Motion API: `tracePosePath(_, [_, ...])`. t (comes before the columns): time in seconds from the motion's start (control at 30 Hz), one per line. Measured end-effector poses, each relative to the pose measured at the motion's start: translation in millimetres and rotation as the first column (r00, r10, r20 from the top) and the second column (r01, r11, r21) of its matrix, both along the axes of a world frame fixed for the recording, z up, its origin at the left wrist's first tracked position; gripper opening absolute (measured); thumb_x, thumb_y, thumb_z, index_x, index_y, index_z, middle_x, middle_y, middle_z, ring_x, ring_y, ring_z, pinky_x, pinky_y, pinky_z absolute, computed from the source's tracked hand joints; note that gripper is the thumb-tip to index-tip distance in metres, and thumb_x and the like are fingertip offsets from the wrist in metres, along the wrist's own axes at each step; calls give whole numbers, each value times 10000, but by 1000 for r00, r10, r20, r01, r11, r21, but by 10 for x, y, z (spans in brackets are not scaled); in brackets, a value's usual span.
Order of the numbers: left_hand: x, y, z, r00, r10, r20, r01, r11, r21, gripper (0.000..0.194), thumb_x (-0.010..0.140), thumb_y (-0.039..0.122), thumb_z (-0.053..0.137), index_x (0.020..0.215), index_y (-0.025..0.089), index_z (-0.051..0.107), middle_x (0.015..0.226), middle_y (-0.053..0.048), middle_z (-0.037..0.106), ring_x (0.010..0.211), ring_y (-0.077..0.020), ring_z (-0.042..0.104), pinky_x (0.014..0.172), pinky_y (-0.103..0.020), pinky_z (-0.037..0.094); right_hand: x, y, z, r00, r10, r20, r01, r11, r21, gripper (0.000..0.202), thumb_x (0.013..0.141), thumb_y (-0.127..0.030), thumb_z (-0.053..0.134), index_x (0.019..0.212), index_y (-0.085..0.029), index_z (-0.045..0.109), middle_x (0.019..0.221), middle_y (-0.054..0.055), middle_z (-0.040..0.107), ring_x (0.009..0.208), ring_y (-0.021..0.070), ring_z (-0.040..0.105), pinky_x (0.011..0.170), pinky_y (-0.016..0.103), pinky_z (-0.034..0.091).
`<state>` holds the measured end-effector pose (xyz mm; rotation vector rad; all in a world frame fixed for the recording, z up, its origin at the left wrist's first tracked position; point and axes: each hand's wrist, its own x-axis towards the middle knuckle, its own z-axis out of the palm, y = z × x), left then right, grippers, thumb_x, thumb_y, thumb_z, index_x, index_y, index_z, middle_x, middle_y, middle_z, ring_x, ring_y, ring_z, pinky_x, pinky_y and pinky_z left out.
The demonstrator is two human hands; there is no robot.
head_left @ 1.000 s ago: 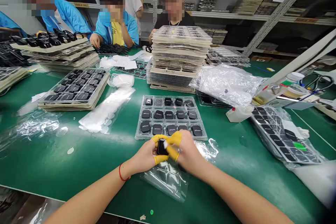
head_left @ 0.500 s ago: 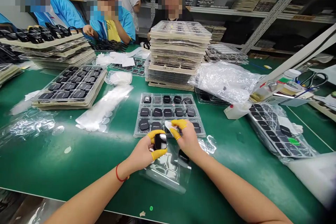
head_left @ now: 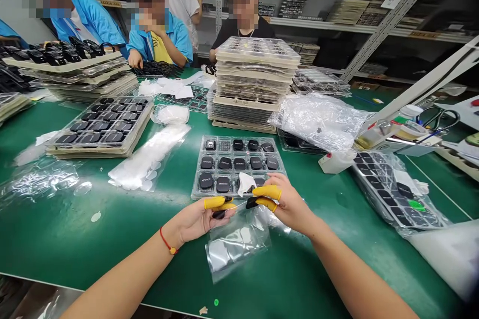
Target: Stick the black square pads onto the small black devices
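My left hand (head_left: 189, 224), with yellow finger cots on it, is closed around a small black smartwatch body (head_left: 219, 214), now seen nearly edge-on. Facing it, my right hand (head_left: 294, 207) pinches a black cover piece (head_left: 252, 202) between finger-cotted fingertips. A crumpled white wipe (head_left: 246, 184) sticks up from the same fingers. A thin pale edge runs between the two hands; I cannot make out what it is. Behind them lies a clear tray (head_left: 193, 190) with black square pieces in most pockets. Under my hands rests a clear plastic bag (head_left: 234, 251).
A tall stack of trays (head_left: 250, 102) rises behind the clear tray. More filled trays (head_left: 95, 149) stand left, near white round film sheets (head_left: 140, 167). At right are a bagged tray (head_left: 392, 194), a small white bottle (head_left: 337, 162) and scissors (head_left: 439, 118). Several people sit or stand across the table.
My left hand has turned the watch body from face-up to edge-on. My right hand has moved right, and the black piece that lay beneath it on the table now appears in its fingers.
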<state>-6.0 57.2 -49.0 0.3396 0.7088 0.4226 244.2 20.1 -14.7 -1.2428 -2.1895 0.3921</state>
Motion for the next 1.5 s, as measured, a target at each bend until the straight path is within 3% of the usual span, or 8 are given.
tracePosePath(0.13, [32, -7, 14, 998, 25, -50, -22, 998, 57, 208, 831, 196, 601, 995, 68, 601, 1054, -158, 649, 935, -203, 646, 899, -316, 502, 39, 30, -6, 996, 19, -88, -18, 1000, 4, 153, 867, -299, 528, 974, -284, 636, 789, 15, 587, 799, 171, 552, 973, 454, 365])
tracePosePath(0.3, [60, -1, 127, 969, 87, -230, 19, 906, 422, 514, 742, 263, 727, 1176, 144, 479, 956, -110, 676, 912, -214, 647, 850, -350, 506, 16, 15, 28, 970, 23, -243, -48, 994, -94, 123, 856, -308, 553, 847, -290, 674, 863, 21, 617, 859, 178, 556, 973, 467, 354])
tracePosePath(0.43, [96, -29, 76, 928, 123, -351, 89, 843, 531, 595, 737, 319, 722, 1226, 170, 419, 950, -102, 683, 932, -222, 641, 883, -371, 473, -11, -27, 60, 810, -178, -559, -4, 951, -309, 119, 786, -383, 629, 754, -280, 679, 974, 43, 606, 922, 211, 561, 817, 408, 470])
tracePosePath(0.57, [160, -137, 9, 900, 114, -421, 228, 700, 677, 540, 731, 278, 710, 1197, 189, 452, 950, -82, 673, 877, -225, 638, 782, -337, 491, -213, -61, 17, 610, -474, -635, 23, 812, -583, 181, 695, -399, 698, 767, -236, 669, 826, 40, 642, 797, 194, 590, 782, 386, 482])
tracePosePath(0.67, [210, -232, 17, 902, 95, -420, 302, 557, 774, 462, 745, 225, 673, 1170, 208, 494, 990, -56, 650, 833, -195, 617, 732, -293, 483, -423, -79, -93, 615, -526, -587, -50, 717, -695, 208, 662, -379, 711, 759, -201, 666, 809, 40, 654, 790, 187, 589, 784, 364, 471])
tracePosePath(0.77, [234, -283, 40, 894, 103, -436, 343, 468, 815, 418, 756, 185, 637, 1155, 222, 517, 998, -35, 638, 812, -173, 587, 709, -265, 466, -534, -89, -198, 654, -508, -560, -57, 706, -706, 189, 681, -351, 689, 781, -192, 664, 825, 35, 656, 798, 178, 578, 784, 346, 454])
tracePosePath(1.0, [217, -283, 64, 898, 87, -432, 352, 446, 823, 410, 773, 194, 622, 1163, 232, 500, 896, -7, 650, 753, -155, 590, 669, -244, 452, -523, -93, -171, 712, -477, -516, -67, 685, -725, 156, 707, -319, 645, 770, -178, 660, 812, 32, 654, 778, 168, 569, 765, 333, 442])
tracePosePath(1.5, [215, -283, 29, 890, 63, -451, 387, 419, 822, 394, 798, 206, 591, 1177, 235, 487, 985, -12, 644, 826, -171, 601, 732, -269, 476, -515, -105, -203, 752, -450, -482, -38, 701, -712, 133, 750, -284, 603, 821, -180, 646, 854, 28, 647, 813, 176, 564, 784, 339, 437])
